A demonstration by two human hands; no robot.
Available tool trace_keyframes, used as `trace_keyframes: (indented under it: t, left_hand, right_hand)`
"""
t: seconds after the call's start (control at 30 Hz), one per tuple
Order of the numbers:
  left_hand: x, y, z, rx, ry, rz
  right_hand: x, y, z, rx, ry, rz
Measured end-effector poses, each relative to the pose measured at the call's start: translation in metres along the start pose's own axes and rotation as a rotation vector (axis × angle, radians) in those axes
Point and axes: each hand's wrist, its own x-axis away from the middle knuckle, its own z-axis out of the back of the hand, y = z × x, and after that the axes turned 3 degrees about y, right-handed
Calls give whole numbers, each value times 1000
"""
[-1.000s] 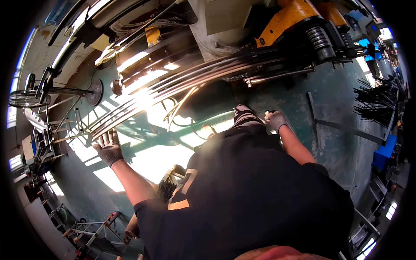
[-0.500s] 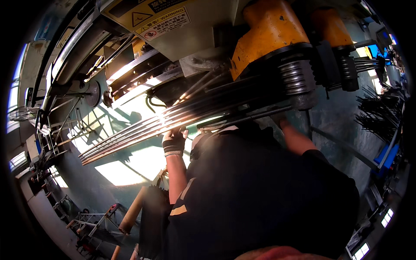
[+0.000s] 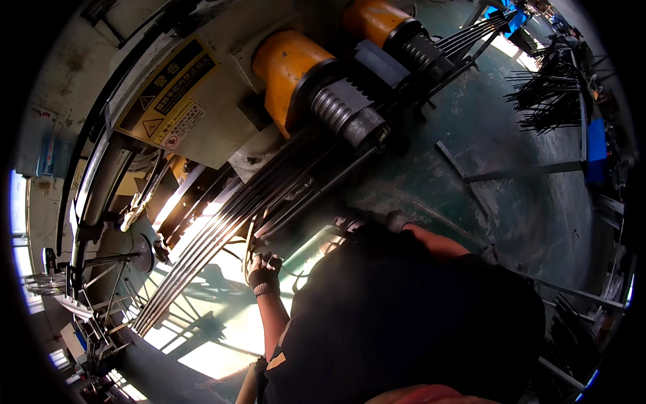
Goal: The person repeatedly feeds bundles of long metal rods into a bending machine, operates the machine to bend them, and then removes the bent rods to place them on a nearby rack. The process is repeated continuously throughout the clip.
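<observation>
Metal rods (image 3: 208,241) slender, straight, parallel; left hand (image 3: 266,271) near, knit-gloved.

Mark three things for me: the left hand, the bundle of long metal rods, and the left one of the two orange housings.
Left hand (image 3: 265,271): head view, middle of the gloved hand.
Metal rods (image 3: 202,248): head view, partway along the bundle.
Left orange housing (image 3: 291,64): head view, its painted side.
</observation>
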Motion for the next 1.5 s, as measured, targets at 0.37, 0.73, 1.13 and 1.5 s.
trace_keyframes:
  t: [0.37, 0.73, 1.13, 1.5]
  left_hand:
    - [-25, -65, 66, 447, -367, 318]
    - [91, 47, -49, -22, -633, -495]
    - [254, 157, -209, 3, -257, -1245]
    - [368, 201, -361, -113, -312, -1379]
  right_hand:
    - [12, 103, -54, -86, 60, -168]
    - [-5, 88, 25, -265, 253, 50]
    - [49, -49, 227, -1180, 773, 584]
    - [-16, -82, 237, -2148, 165, 306]
